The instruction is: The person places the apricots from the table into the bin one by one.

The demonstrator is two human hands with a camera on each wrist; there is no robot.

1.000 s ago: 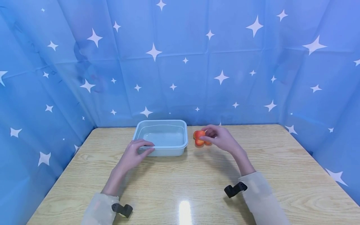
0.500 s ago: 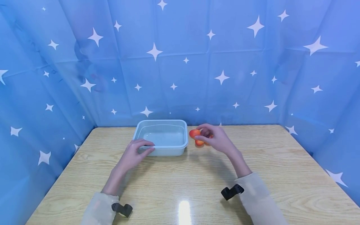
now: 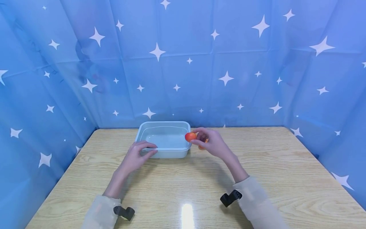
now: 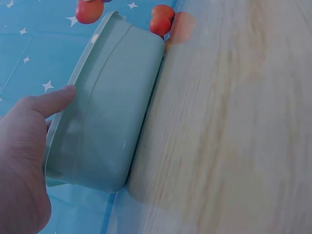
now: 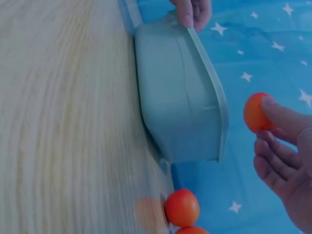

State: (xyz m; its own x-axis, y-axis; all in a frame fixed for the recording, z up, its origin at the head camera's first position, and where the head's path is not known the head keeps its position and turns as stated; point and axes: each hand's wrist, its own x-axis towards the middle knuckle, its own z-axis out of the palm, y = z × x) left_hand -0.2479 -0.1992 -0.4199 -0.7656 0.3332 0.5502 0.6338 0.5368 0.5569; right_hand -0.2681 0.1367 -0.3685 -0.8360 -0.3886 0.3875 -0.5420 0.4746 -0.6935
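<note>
A pale blue-green plastic basin stands near the far edge of the table. My left hand pinches its near-left rim, thumb outside and fingers over the edge, as the left wrist view also shows with the basin wall. Between thumb and fingertips my right hand holds a small round red-orange fruit, raised beside the basin's right rim. Its exact kind is unclear. More such fruit lies on the table right of the basin, partly hidden behind the right hand; two show in the right wrist view.
The light wooden table has a bright glare spot near its front. Behind and on both sides hangs a blue curtain with white stars. A black wrist camera sits on each sleeve.
My right hand has lifted one fruit from the group and carried it left, to the basin's right rim. The left hand and the basin have stayed in place.
</note>
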